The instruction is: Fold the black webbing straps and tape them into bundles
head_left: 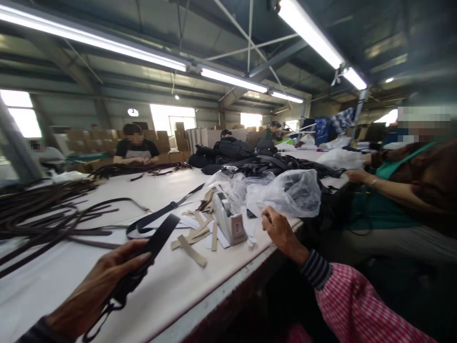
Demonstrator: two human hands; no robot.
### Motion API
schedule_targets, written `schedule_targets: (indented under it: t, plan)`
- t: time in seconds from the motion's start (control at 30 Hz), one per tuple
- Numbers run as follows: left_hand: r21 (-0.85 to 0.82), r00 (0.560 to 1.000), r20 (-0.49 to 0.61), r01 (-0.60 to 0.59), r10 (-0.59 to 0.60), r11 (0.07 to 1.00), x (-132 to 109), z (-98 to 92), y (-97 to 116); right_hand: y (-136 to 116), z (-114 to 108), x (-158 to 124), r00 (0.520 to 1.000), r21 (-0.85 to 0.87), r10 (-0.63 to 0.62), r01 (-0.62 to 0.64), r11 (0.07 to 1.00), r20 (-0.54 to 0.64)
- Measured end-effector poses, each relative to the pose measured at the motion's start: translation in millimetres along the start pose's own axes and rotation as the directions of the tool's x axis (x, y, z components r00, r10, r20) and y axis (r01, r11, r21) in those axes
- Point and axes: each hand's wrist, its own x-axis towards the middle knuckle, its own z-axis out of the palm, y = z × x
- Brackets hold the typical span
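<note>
Strap (161,238) pinched in left hand (103,274), its end projecting ahead; dark hardware (121,295) hangs beneath that hand, so a firm, level grip seems advisable. Right hand (282,233) curled, contents unclear; tape dispenser (233,226) left of it.

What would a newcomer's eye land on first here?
Probably the left hand in the lower-left foreground, gripping a black strap above the white table. Next, the tape dispenser near the table's front edge, tan strips scattered to its left and crumpled clear plastic behind it. Overhead, bright tube lights cross the frame.
</note>
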Motion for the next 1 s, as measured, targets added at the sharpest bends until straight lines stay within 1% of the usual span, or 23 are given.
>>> schedule_targets:
  t: [0.03,0.07,0.13,0.2,0.23,0.27,0.33,0.37,0.4,0.47,0.53,0.57,0.63,0.7,0.73,0.77,0.8,0.83,0.87,0.9,0.93,0.97,1.0]
  plan:
    - [-0.067,0.998,0.056,-0.002,0.006,0.998,-3,4.9,8,-20,5,-6,0.999,0.111,-0.034,0.031,0.993,0.023]
    - [-0.116,0.997,0.078,-0.013,0.022,0.993,-6,9.9,16,-41,12,-14,0.996,0.239,-0.073,0.058,0.969,0.054]
    - [-0.171,0.988,0.129,-0.06,0.083,0.983,-10,18.4,27,-88,30,-31,0.977,0.489,-0.161,0.074,0.869,0.138]
    - [-0.189,0.973,0.183,-0.106,0.141,0.976,-13,22.9,31,-133,51,-41,0.955,0.673,-0.214,0.02,0.739,0.206]
    - [-0.193,0.965,0.211,-0.115,0.156,0.974,-14,23.0,30,-153,61,-42,0.952,0.753,-0.2,-0.044,0.656,0.23]
    - [-0.199,0.96,0.227,-0.117,0.162,0.973,-14,21.6,27,-171,70,-41,0.957,0.827,-0.168,-0.107,0.552,0.236]
    - [-0.226,0.962,0.227,-0.098,0.15,0.969,-13,14.6,21,-200,84,-34,0.968,0.923,-0.11,-0.176,0.343,0.226]
    - [-0.243,0.966,0.219,-0.082,0.137,0.967,-12,9.3,17,-211,89,-30,0.971,0.948,-0.1,-0.185,0.26,0.217]
    - [-0.265,0.967,0.216,-0.071,0.131,0.962,-10,3.2,15,-220,93,-26,0.969,0.96,-0.116,-0.191,0.206,0.218]
    - [-0.312,0.961,0.237,-0.064,0.143,0.948,-6,-10.0,11,-232,101,-20,0.949,0.961,-0.187,-0.225,0.158,0.253]
    - [-0.329,0.951,0.261,-0.075,0.167,0.941,-2,-22.5,8,-238,109,-20,0.924,0.947,-0.227,-0.276,0.165,0.308]
    - [-0.324,0.949,0.257,-0.09,0.18,0.942,1,-27.8,6,-239,113,-22,0.919,0.939,-0.22,-0.292,0.179,0.328]
    - [-0.287,0.956,0.22,-0.126,0.193,0.95,8,-36.1,-3,-238,119,-28,0.924,0.928,-0.173,-0.301,0.217,0.34]
    - [-0.248,0.962,0.179,-0.161,0.208,0.955,16,-41.0,-15,-235,118,-37,0.922,0.908,-0.168,-0.287,0.304,0.348]
    - [-0.228,0.963,0.169,-0.171,0.212,0.959,19,-42.3,-21,-233,115,-41,0.909,0.889,-0.203,-0.273,0.368,0.363]
    - [-0.192,0.962,0.168,-0.183,0.216,0.964,22,-43.1,-27,-232,110,-45,0.885,0.863,-0.258,-0.25,0.438,0.387]
    - [-0.13,0.961,0.167,-0.199,0.219,0.971,23,-43.3,-32,-232,104,-48,0.849,0.838,-0.327,-0.215,0.502,0.414]
    - [-0.044,0.961,0.162,-0.219,0.223,0.975,23,-43.2,-36,-231,99,-51,0.806,0.821,-0.401,-0.171,0.545,0.435]
    - [0.053,0.961,0.157,-0.24,0.229,0.969,23,-42.7,-40,-231,95,-52,0.762,0.814,-0.471,-0.125,0.568,0.446]
    - [0.136,0.958,0.158,-0.263,0.241,0.955,22,-41.9,-42,-232,92,-53,0.727,0.816,-0.526,-0.081,0.573,0.441]
    - [0.19,0.952,0.164,-0.286,0.257,0.939,20,-40.9,-44,-232,91,-52,0.706,0.819,-0.564,-0.038,0.573,0.428]
    - [0.208,0.946,0.171,-0.306,0.274,0.929,19,-39.8,-46,-233,93,-51,0.703,0.82,-0.585,0.006,0.573,0.404]
    - [0.191,0.939,0.181,-0.325,0.292,0.926,17,-38.5,-47,-234,95,-50,0.715,0.816,-0.591,0.051,0.576,0.372]
